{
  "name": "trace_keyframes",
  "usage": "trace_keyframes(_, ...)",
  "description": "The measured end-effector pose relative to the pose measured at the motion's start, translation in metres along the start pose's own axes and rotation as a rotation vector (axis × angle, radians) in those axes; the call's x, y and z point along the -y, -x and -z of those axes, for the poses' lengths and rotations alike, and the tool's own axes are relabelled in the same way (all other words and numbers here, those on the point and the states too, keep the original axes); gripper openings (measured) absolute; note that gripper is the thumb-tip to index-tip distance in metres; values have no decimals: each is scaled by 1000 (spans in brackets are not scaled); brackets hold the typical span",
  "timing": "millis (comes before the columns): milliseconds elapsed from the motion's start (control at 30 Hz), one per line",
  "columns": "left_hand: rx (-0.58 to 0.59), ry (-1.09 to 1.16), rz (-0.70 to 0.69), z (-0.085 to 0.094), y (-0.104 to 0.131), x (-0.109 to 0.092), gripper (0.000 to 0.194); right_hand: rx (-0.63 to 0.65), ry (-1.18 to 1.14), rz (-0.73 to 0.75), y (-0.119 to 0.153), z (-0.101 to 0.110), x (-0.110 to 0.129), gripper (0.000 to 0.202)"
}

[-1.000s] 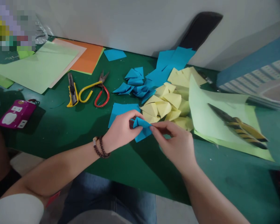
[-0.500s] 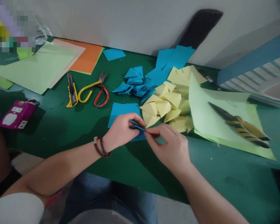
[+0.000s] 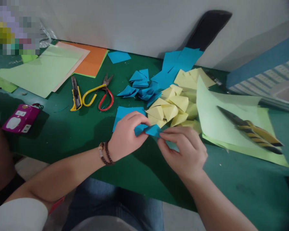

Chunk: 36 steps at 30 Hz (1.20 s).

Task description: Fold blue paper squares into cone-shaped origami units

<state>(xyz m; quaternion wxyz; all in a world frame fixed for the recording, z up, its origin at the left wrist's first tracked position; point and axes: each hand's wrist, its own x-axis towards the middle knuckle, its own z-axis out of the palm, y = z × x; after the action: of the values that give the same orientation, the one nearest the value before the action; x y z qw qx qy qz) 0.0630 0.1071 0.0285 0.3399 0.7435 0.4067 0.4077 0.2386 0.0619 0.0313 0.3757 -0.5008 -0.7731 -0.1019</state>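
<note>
A small folded piece of blue paper point(image 3: 153, 131) is pinched between both hands above the green table. My left hand point(image 3: 128, 134) grips its left end between thumb and fingers. At its right corner, my right hand point(image 3: 185, 146) pinches with thumb and forefinger. Flat blue paper squares point(image 3: 125, 113) lie partly hidden under my left hand. Just beyond the hands is a heap of folded yellow paper pieces point(image 3: 170, 107). Several folded blue paper pieces point(image 3: 139, 78) sit behind, to the left of the heap.
A craft knife point(image 3: 75, 94) and scissors point(image 3: 106, 86) lie left of centre, near a purple power adapter point(image 3: 21, 118). Green sheets point(image 3: 231, 106) at right carry yellow-and-black scissors point(image 3: 252, 131). Coloured sheets point(image 3: 40, 70) lie at back left. Another person's arm point(image 3: 0, 150) rests at far left.
My right hand has moved right, away from my left hand. The blue paper between them has turned so that a broader triangular face shows.
</note>
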Motion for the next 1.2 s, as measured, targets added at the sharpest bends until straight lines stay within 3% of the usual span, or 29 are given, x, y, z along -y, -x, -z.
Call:
trace_keyframes(133, -31, -97, -172, 1, 5, 0, 11, -60, 79, 74, 2, 0, -1, 19)
trace_keyframes(233, -46, -56, -170, 0, 5, 0, 9, -87, 111, 92, 2, 2, -4, 20)
trace_keyframes(300, -32, 30, -40, 0, 2, -1, 19, -130, 113, 102, 0, 6, -7, 21)
trace_keyframes(367, 39, 242, 199, 0, -2, -1, 31, -189, 105, 127, -2, 10, -12, 24)
trace_keyframes(467, 311, 788, 592, 2, -8, -1, 25, -216, 84, 162, -3, 14, -17, 25)
trace_keyframes(567, 594, 1153, 814, 6, -11, 0, 34, -206, 24, 193, -2, 16, -18, 25)
trace_keyframes(667, 681, 1242, 892, 8, -12, -1, 49, -226, -5, 236, 1, 18, -19, 28)
trace_keyframes(800, 571, 1296, 909, 9, -11, 0, 71, -233, 34, 265, 2, 16, -19, 27)
trace_keyframes(900, 506, 1284, 851, 8, -11, 1, 74, -276, 70, 261, 0, 10, -16, 28)
trace_keyframes(1000, 412, 1186, 745, 6, -12, 4, 74, -289, -44, 11, -3, 4, -11, 37)
trace_keyframes(1133, 306, 1027, 588, 4, -13, 7, 78, -178, -748, -595, -5, 0, -9, 31)
trace_keyframes(1200, 305, 976, 545, 2, -12, 8, 79, -62, -1040, -774, -6, 0, -9, 28)
